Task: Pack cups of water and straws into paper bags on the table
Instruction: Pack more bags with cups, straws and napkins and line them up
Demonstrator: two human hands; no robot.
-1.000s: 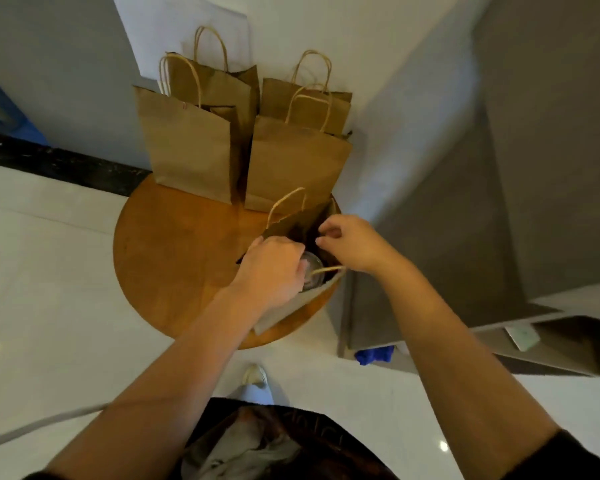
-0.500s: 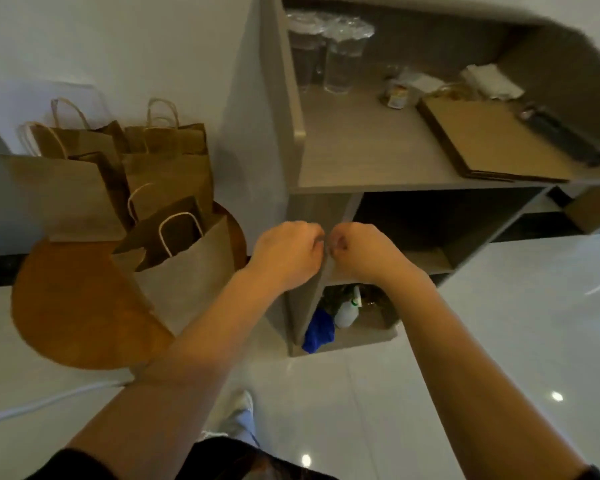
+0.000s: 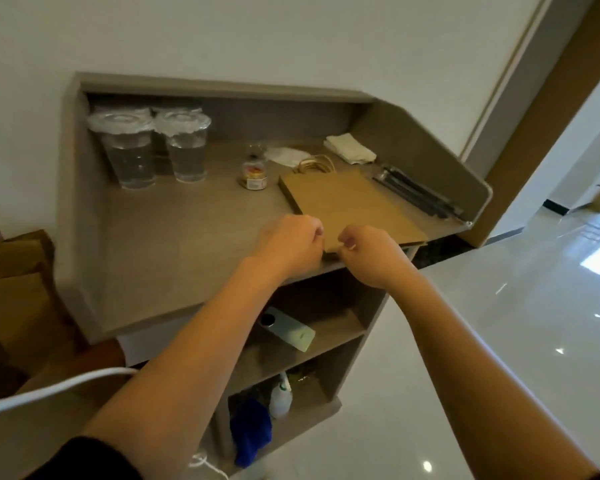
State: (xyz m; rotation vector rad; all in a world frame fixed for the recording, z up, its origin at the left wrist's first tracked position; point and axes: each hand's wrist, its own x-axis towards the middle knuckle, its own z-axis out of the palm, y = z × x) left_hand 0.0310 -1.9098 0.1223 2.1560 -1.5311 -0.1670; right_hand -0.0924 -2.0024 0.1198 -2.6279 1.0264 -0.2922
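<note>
A flat stack of folded brown paper bags [image 3: 352,202] lies on the grey shelf top [image 3: 174,237], handles pointing to the wall. My left hand [image 3: 291,244] and my right hand [image 3: 371,254] meet at the stack's near corner, fingers curled and pinching its edge. Several sealed clear cups of water [image 3: 130,150] stand at the shelf's back left. A bundle of long dark straws [image 3: 416,192] lies along the right side wall. An opened paper bag [image 3: 11,271] stands at the left frame edge.
A small jar [image 3: 253,174], a crumpled white wrapper [image 3: 286,155] and folded napkins [image 3: 349,148] sit behind the stack. Lower shelves hold a phone [image 3: 288,332], a spray bottle [image 3: 281,396] and a blue cloth [image 3: 250,434]. A white cable [image 3: 49,389] crosses the lower left.
My view swung right from the round table to the shelf unit. Both hands left the open bag with the cup and now reach the corner of the folded bag stack.
</note>
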